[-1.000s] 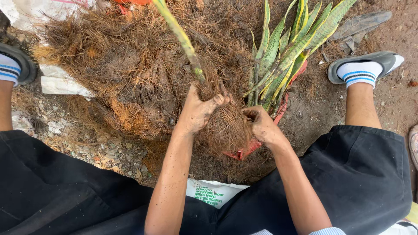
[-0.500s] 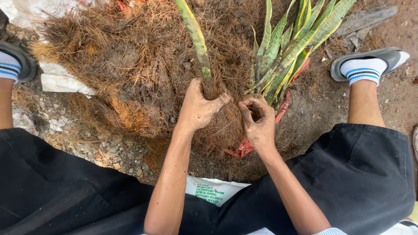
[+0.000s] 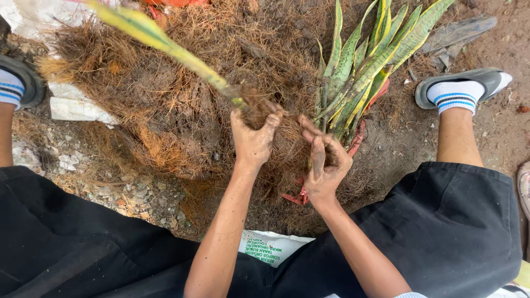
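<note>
Two muddy hands at frame middle: left hand (image 3: 253,139) squeezed long green-yellow leaf (image 3: 165,47) at rooty base; right hand (image 3: 326,163) half-curled, picking brown stringy roots (image 3: 290,138). Leaf looked stiff, light; roots crumbly.

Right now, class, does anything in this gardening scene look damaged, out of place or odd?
Yes. The left hand grips a single yellow-edged leaf by its root end, pulled loose and slanting away from the upright leaf cluster. A cracked red pot lies half buried under the brown fibre pile, and both hands, including the right hand, are caked with soil.
</note>
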